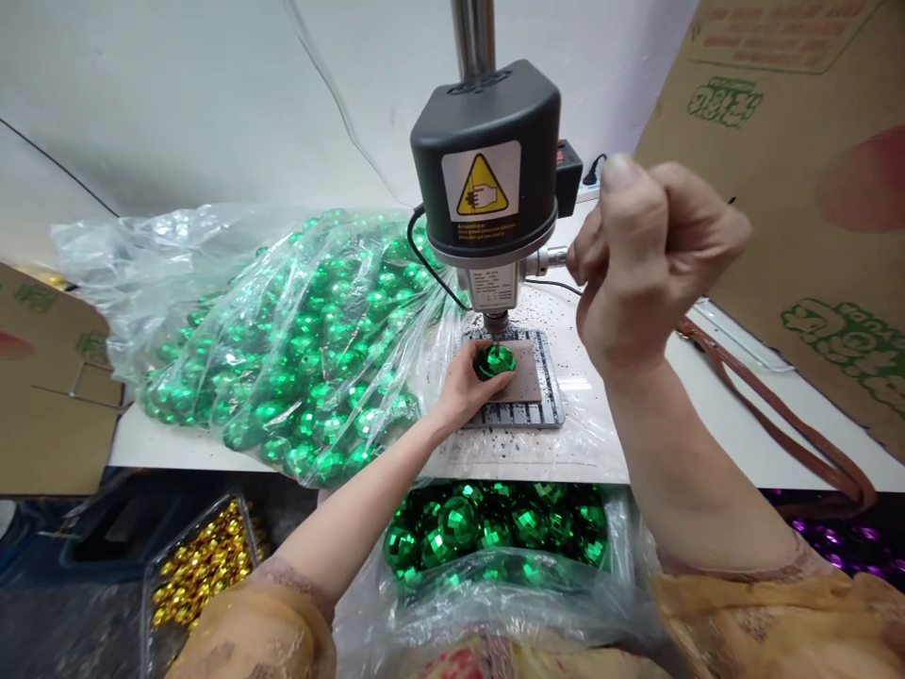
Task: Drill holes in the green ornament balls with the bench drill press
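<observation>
Clear bag (120,247) of green baubles (297,363), left hand (461,389) holding bauble (496,360)

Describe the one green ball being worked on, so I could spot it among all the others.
Start at the dark bench drill in the middle of the white table. Right under its tip, above the ribbed metal plate, sits one faceted green ball, held by the left hand. Unlike the loose ones heaped in the plastic bag, it stands alone.
</observation>
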Available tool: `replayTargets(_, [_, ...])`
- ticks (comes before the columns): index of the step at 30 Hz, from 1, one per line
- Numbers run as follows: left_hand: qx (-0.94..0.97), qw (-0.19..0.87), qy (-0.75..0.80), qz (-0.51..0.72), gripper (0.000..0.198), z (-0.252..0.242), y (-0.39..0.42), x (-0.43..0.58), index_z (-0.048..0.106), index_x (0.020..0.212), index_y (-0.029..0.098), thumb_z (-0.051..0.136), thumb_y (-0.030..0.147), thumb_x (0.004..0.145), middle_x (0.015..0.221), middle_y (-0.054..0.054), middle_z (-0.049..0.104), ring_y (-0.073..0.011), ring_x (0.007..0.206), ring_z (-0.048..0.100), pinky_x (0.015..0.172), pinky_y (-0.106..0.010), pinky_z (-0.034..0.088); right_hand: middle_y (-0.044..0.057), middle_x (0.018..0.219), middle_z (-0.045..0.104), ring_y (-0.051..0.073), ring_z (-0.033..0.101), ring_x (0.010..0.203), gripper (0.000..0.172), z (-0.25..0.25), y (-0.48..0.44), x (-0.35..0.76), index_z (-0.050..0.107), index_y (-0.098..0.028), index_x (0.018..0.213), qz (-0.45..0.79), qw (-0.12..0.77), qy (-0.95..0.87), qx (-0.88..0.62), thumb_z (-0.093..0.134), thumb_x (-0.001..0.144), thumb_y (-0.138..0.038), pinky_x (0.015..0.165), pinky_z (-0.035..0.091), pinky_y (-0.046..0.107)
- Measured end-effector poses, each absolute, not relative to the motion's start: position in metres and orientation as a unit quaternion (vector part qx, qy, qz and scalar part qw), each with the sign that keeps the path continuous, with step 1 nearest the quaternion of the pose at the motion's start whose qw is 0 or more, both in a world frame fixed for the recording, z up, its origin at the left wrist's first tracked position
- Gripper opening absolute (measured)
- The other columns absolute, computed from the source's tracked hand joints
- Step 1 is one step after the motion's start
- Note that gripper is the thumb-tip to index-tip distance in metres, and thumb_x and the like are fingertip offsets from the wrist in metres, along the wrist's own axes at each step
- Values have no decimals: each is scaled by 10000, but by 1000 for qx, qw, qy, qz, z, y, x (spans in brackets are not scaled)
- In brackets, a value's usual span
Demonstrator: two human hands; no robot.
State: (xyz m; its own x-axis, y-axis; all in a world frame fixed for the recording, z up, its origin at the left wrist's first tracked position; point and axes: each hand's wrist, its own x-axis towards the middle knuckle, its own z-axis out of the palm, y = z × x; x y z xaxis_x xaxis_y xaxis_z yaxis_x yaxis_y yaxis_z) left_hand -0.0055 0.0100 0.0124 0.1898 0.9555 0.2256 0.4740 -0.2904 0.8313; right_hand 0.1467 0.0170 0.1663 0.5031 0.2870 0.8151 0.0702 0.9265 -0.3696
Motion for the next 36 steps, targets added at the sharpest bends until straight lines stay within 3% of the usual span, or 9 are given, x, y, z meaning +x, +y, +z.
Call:
replayTargets(5, [727,238,540,351,441,35,-35,-11,554,1052,203,803,382,735,963,-54,667,-221,891,641,788,-357,504,-87,411,306,68,275,351,440,181,23,147,331,-247,539,75,844,-506,-163,550,890,-97,400,208,286])
replayTargets(9, [857,236,416,193,463,32,-99,-18,555,1092,214,761,486,780,1000,-73,660,-242,909,639,777,-358,509,-86,423,325,76,266,341,408,179,22,144,362,-249,563,86,860,-489,-119,538,880,-61,410,198,297])
replayTargets(13, [941,156,298,48,523,18,-139,-22,542,1215,181,690,515,840,1162,-162,626,-291,935,637,778,-402,507,-91,410,299,67,273,336,466,177,24,147,334,-243,539,78,853,-497,-142,666,855,-326,398,207,295])
replayTargets(15, [941,153,292,69,446,18,-136,-27,535,1229,184,621,473,901,1155,-156,631,-289,967,632,814,-407,505,-89,403,291,59,269,334,520,176,25,149,311,-241,524,70,845,-503,-170,669,794,-504,391,221,292])
replayTargets(17, [916,177,332,137,243,21,-118,-37,551,1161,197,520,323,956,1063,-113,653,-255,974,623,844,-383,501,-87,396,290,54,267,333,542,176,25,150,307,-237,513,70,842,-505,-177,666,772,-551,387,220,290])
replayTargets(22, [812,121,501,275,274,31,-32,-74,557,957,219,412,47,801,855,-50,613,-212,834,589,795,-353,483,-79,394,312,40,293,339,531,174,24,150,349,-204,493,86,850,-497,-150,706,792,-458,376,206,268])
replayTargets(26, [785,45,593,173,305,38,17,-85,560,924,203,413,-15,768,875,-76,603,-247,898,584,820,-372,465,-83,409,329,31,305,350,508,173,24,150,364,-193,509,81,851,-495,-155,690,828,-414,388,218,253])
replayTargets(31, [743,-111,655,82,288,58,34,-79,610,1012,166,386,34,888,1150,-206,601,-382,1223,485,972,-499,383,-76,427,345,22,333,374,462,173,17,148,354,-184,514,85,847,-500,-161,614,895,-213,417,223,244])
replayTargets(36, [723,-132,673,79,255,74,46,-79,638,1049,147,418,123,924,1117,-229,636,-415,1212,491,1041,-588,299,-67,446,358,18,372,413,438,173,11,146,359,-170,515,101,845,-497,-168,548,906,-114,470,217,247])
